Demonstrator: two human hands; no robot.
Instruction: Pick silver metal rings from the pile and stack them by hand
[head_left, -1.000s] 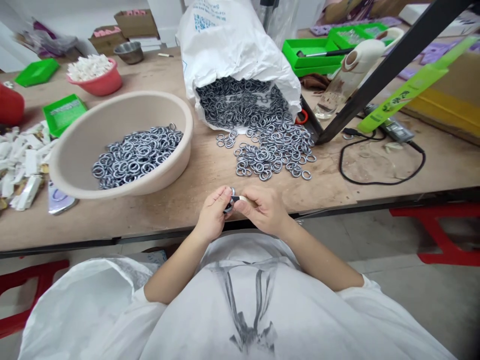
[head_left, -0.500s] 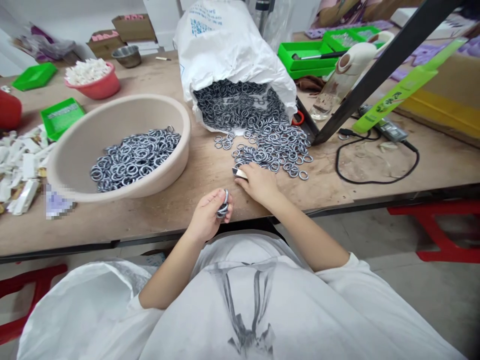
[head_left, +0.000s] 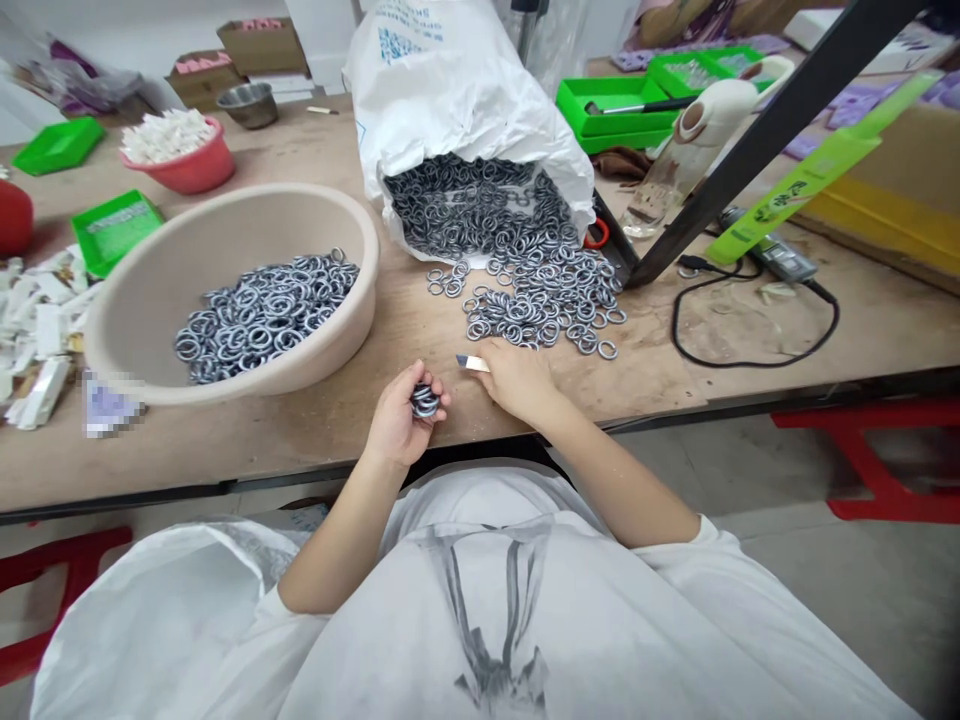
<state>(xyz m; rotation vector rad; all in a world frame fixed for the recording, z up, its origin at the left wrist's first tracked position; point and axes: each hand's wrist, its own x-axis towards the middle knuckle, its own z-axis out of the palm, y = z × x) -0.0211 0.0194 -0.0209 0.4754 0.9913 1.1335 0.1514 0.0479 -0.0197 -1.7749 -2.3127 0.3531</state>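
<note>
Our left hand (head_left: 401,420) curls around stacked metal rings (head_left: 424,401), count unclear; right hand (head_left: 516,375) pinches a small pale blade-like tool (head_left: 472,362), half hidden, beside the loose ring pile (head_left: 540,300).

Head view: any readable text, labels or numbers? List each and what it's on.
None can be read.
White sack: blue print and a code-like square, too blurred.
Green strip: dark characters, illegible.
Green tray: pale label, too small.
Card by the basin: blurred out.
</note>
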